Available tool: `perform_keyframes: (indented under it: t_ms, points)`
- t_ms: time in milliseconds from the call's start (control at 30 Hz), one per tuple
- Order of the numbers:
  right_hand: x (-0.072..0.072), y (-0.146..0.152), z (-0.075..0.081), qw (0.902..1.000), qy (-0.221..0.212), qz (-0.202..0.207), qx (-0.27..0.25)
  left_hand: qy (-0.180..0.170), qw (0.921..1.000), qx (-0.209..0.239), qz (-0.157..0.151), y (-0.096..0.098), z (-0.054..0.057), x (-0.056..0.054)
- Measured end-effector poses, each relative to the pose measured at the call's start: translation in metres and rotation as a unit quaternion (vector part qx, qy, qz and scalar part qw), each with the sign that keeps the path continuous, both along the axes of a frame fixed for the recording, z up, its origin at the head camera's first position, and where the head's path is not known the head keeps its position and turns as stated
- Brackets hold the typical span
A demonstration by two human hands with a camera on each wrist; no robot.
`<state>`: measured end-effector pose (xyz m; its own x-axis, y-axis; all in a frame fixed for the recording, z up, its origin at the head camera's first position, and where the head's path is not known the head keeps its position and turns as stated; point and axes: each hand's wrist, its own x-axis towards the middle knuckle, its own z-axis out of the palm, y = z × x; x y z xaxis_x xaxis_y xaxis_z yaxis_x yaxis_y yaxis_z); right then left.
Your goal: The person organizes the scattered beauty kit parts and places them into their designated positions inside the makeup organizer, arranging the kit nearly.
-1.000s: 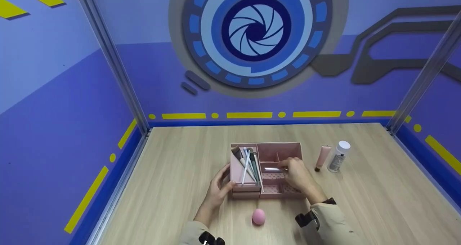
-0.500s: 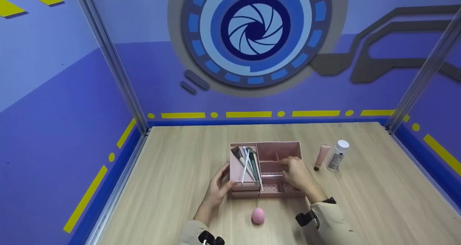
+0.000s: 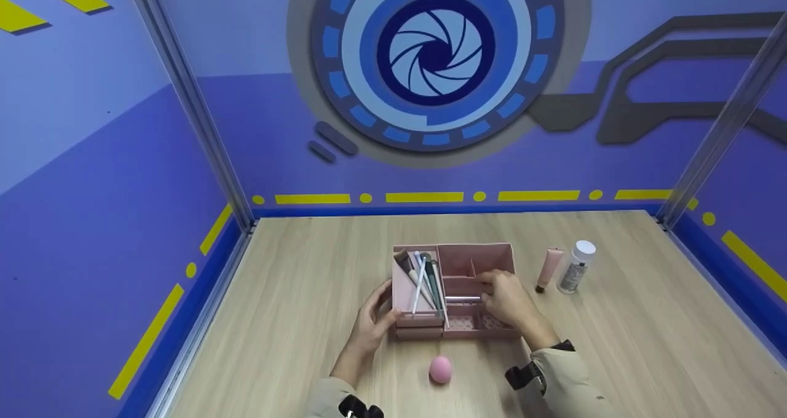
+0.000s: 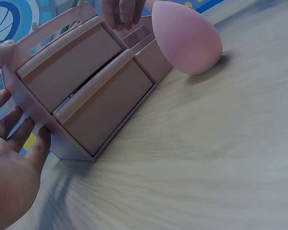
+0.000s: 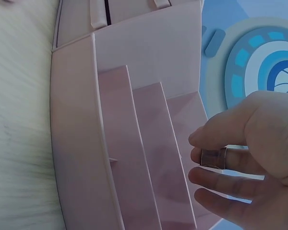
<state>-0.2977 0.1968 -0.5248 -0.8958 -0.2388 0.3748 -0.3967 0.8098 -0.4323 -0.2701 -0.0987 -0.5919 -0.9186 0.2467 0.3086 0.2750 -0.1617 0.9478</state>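
Observation:
A pink cosmetics organizer (image 3: pixel 476 259) stands on the table, makeup brushes (image 3: pixel 421 279) lying in its left-hand tray. My left hand (image 3: pixel 369 326) rests at the organizer's left side; in the left wrist view its straight, spread fingers (image 4: pixel 40 146) touch the side wall, thumb up by the top rail. My right hand (image 3: pixel 507 298) is over the middle compartments. Its thumb and index finger pinch the end of a slim shiny tube (image 3: pixel 462 299), which lies crosswise in a middle slot. In the right wrist view, the tube's clear square end (image 5: pixel 213 158) shows at the fingers.
A pink egg-shaped makeup sponge (image 3: pixel 441 370) sits in front of the organizer. To the right stand a pink squeeze tube (image 3: pixel 550 269) with a dark cap and a clear bottle (image 3: pixel 575 273) with a white lid. Two closed drawers (image 4: pixel 103 100) face front.
The shiny tube has come down a little toward the front, into the middle slot, with my right hand almost in place. My left hand stays at the organizer's side.

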Motion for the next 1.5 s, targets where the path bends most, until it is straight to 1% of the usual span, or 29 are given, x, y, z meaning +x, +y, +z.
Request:
perform_keyframes:
  t_ms: [133, 267, 500, 600, 733, 867, 967, 1067, 1300, 1500]
  points:
    - [0.004, 0.001, 0.0, 0.9998, -0.013, 0.0, -0.013, 0.009, 1.0, 0.0, 0.002, 0.001, -0.001, -0.001]
    - [0.008, 0.001, 0.0, 0.9997, -0.012, 0.003, -0.021, 0.022, 0.9997, -0.009, 0.008, 0.001, -0.001, -0.001]
    - [0.016, 0.002, -0.003, 0.9995, -0.018, -0.005, -0.025, 0.017, 0.9998, -0.009, 0.01, 0.0, -0.001, 0.0]
    - [0.02, 0.003, -0.005, 0.9996, -0.015, -0.005, -0.025, 0.022, 0.9996, -0.012, 0.013, 0.0, -0.001, 0.0]
    - [0.024, 0.003, -0.008, 0.9995, -0.006, 0.011, -0.03, 0.042, 0.9989, -0.015, 0.013, 0.0, -0.001, -0.001]
    - [0.028, 0.003, -0.01, 0.9992, 0.009, 0.021, -0.033, 0.053, 0.9985, -0.009, 0.006, 0.0, -0.002, -0.002]
    - [0.031, 0.003, -0.011, 0.999, 0.017, 0.02, -0.035, 0.051, 0.9987, -0.006, 0.003, 0.0, -0.003, -0.003]
    - [0.033, 0.002, -0.011, 0.9991, 0.015, 0.014, -0.037, 0.043, 0.9991, -0.004, 0.0, 0.0, -0.003, -0.003]
    - [0.039, 0.001, -0.012, 0.9987, -0.017, 0.013, -0.047, 0.034, 0.9994, -0.008, 0.003, 0.0, -0.002, -0.002]
    - [0.042, 0.001, -0.015, 0.9984, -0.02, 0.018, -0.05, 0.021, 0.9997, -0.008, 0.007, 0.001, -0.001, -0.001]
